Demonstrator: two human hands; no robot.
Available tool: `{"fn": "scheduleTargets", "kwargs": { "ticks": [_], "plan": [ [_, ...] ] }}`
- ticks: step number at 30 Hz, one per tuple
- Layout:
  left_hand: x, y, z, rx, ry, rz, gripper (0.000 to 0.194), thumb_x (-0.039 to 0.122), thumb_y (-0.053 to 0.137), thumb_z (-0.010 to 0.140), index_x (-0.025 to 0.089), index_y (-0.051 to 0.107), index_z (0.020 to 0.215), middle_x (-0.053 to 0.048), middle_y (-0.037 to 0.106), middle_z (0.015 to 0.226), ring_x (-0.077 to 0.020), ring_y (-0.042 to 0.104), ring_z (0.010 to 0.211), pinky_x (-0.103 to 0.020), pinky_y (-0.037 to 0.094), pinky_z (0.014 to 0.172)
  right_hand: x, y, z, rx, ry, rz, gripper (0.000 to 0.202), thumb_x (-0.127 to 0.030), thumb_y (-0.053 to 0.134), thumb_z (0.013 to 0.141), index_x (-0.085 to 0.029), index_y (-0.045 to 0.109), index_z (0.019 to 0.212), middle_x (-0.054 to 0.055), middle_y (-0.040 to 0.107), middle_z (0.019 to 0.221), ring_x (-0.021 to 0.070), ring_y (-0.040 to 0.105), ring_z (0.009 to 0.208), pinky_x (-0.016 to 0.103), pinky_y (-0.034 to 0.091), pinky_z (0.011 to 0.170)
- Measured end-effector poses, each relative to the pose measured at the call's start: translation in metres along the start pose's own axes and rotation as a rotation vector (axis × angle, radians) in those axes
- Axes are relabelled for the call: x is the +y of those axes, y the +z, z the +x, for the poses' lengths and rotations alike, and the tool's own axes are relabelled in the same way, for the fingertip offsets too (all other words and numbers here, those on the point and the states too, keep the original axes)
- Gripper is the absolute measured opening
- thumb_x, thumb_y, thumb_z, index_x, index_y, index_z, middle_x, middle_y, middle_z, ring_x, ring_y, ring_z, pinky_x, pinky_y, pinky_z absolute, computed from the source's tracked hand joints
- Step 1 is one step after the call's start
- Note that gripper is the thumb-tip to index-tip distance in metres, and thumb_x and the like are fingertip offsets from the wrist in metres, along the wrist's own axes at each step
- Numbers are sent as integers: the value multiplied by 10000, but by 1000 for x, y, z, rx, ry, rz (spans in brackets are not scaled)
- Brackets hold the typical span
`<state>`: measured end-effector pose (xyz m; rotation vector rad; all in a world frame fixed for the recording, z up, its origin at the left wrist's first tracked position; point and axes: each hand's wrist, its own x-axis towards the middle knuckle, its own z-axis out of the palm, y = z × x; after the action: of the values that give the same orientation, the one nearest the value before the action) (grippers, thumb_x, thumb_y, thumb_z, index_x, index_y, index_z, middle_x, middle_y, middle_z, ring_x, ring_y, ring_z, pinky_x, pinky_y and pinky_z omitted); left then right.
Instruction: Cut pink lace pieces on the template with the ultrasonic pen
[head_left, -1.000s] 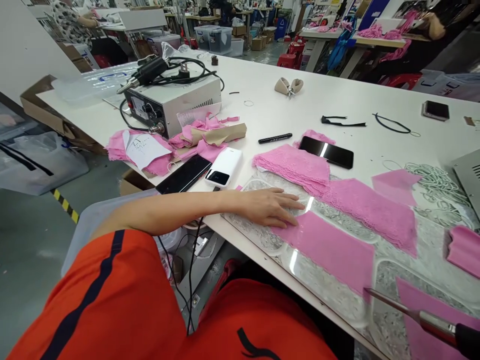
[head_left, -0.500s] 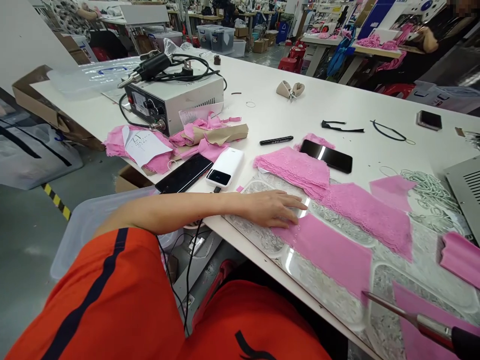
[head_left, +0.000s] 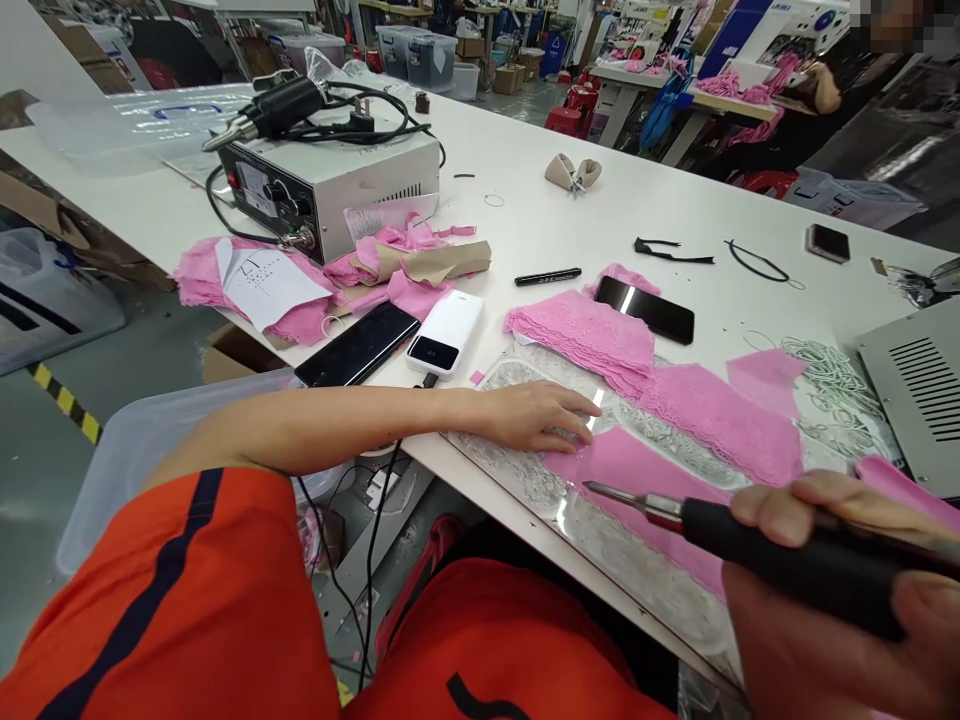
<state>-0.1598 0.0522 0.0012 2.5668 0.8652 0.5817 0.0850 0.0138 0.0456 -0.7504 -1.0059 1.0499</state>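
My left hand [head_left: 536, 415] lies flat with its fingers spread on a clear patterned template, its fingertips at the left end of a smooth pink fabric piece [head_left: 637, 480]. At the lower right, my right hand [head_left: 832, 590] is wrapped round the black handle of a pen-shaped tool [head_left: 780, 550]. The tool's metal tip points left, above the smooth pink piece. Behind that piece lie stacked pink lace pieces [head_left: 585, 335], with a black phone [head_left: 645, 310] partly over their back edge.
A grey control box [head_left: 375, 190] with a cabled black tool stands at the back left. Nearer are a white power bank [head_left: 448, 332], another phone [head_left: 358, 345] and a marker [head_left: 547, 277]. A vented box [head_left: 919, 385] sits at the right. A person's arm [head_left: 823, 88] shows at a far table.
My right hand has come into view from the right, bringing the tool leftward over the smooth pink piece. My left hand stays on the template, and the view has shifted slightly.
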Motion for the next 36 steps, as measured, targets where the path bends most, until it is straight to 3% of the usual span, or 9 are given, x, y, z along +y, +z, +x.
{"fn": "scheduleTargets", "kwargs": {
  "ticks": [3,7,20,36],
  "plan": [
    [-1,3,0,21,15,18,209,230,634,942,175,749,1108,-141,604,1388,-258,604,1249,-373,480,1069,5,16,-3,-72,-100,-37,215,-331,590,594,-197,707,715,35,589,721,131,452,468,385,438,466],
    [-3,6,2,32,6,36,199,241,631,944,195,751,1096,-124,612,1380,-257,616,1227,-378,485,1053,7,26,-7,-155,-102,-33,215,-310,591,642,-190,705,780,28,608,750,135,485,493,372,466,496],
    [-5,10,4,69,21,34,185,210,643,929,176,757,1070,-141,623,1361,-279,630,1205,-384,500,1012,18,31,-4,-173,-177,-30,233,-307,576,667,-187,707,817,26,622,764,136,505,497,360,484,502],
    [-1,6,2,63,-22,11,151,200,668,914,197,749,1041,-118,620,1370,-251,615,1231,-384,493,1034,16,36,-10,-217,-149,-54,122,-303,648,701,-202,651,769,0,604,764,120,529,519,343,514,538]
  ]
}}
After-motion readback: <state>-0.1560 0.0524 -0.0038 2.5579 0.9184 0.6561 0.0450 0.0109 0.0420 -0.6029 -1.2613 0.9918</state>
